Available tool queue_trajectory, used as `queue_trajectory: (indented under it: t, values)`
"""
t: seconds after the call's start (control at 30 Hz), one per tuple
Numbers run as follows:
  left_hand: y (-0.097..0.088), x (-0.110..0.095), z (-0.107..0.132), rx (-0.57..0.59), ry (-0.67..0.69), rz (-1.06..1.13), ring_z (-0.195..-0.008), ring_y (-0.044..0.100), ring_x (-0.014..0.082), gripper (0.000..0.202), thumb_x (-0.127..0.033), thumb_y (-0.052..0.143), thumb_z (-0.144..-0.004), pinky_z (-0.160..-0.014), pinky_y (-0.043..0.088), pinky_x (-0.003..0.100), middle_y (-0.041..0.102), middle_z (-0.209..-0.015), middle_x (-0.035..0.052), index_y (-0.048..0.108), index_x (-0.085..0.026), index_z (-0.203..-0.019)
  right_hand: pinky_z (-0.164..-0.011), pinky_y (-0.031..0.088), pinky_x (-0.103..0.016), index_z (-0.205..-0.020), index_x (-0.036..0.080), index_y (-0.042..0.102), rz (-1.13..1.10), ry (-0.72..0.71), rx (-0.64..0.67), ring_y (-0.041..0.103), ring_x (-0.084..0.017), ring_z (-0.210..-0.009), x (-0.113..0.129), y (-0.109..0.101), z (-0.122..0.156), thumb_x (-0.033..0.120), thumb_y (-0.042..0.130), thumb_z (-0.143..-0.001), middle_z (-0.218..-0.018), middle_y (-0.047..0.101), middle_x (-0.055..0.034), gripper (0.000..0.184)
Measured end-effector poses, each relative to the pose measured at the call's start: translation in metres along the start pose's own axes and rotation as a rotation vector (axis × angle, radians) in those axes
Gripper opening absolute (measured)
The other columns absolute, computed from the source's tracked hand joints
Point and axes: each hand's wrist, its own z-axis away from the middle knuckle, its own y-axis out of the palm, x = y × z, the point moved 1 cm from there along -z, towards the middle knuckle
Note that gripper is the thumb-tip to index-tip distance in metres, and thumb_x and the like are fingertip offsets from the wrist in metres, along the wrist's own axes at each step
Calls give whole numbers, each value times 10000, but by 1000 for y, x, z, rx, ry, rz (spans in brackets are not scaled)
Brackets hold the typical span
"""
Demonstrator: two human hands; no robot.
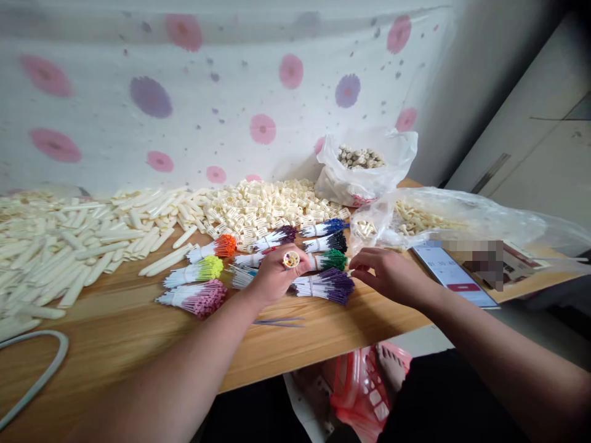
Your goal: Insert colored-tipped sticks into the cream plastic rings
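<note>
My left hand (276, 274) is wrapped round a cream pen barrel (291, 260), its open end facing me and small coloured tips showing inside. My right hand (385, 274) is beside the bundles with its fingers bent together in a pinch; whatever is between the fingertips is too small to make out. Around my left hand lie banded bundles of thin pen refills: orange (225, 245), yellow-green (212, 268), pink (203, 296), dark purple (281, 235), blue (325, 227), black (333, 242), green (333, 259) and violet (330, 286). The left hand partly hides other bundles.
Cream pen tubes (106, 240) and short slotted parts (268, 206) are heaped along the back. Plastic bags (369, 178) of small parts stand at right, near a phone (455, 274). Loose thin sticks (279, 322) lie at the front; a white cable (60, 363) curves at left.
</note>
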Motion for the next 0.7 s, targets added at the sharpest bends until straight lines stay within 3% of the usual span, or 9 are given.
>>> queue_trajectory:
  t: [0.2, 0.4, 0.57, 0.7]
  values:
    - [6, -4, 2, 165, -14, 42, -720, 595, 120, 110, -251, 618, -815, -686, 445, 231, 654, -777, 18, 664, -156, -786, -713, 447, -271, -964, 217, 631, -68, -67, 41, 590, -154, -782, 0, 1, 9, 260, 532, -866, -924, 632, -49, 146]
    - [11, -11, 4, 329, -146, 23, -730, 624, 144, 119, -248, 616, -805, -662, 462, 242, 690, -790, 33, 683, -150, -789, -763, 450, -298, -995, 181, 623, -20, -71, -29, 575, -177, -863, 12, 4, 6, 233, 523, -872, -980, 597, -85, 167]
    - [11, -14, 2, 385, -202, -50, -753, 642, 160, 97, -208, 621, -787, -671, 474, 246, 715, -787, 37, 696, -147, -781, -721, 407, -278, -888, 174, 655, 107, -125, -47, 531, -167, -820, 21, 19, -2, 222, 464, -905, -868, 591, -72, 198]
    - [11, -13, 3, 421, -142, -65, -726, 645, 142, 111, -201, 605, -797, -670, 481, 233, 716, -775, 27, 700, -148, -776, -677, 365, -281, -779, 162, 627, 229, -142, -53, 485, -160, -748, 26, 28, -8, 234, 439, -912, -795, 573, -64, 241]
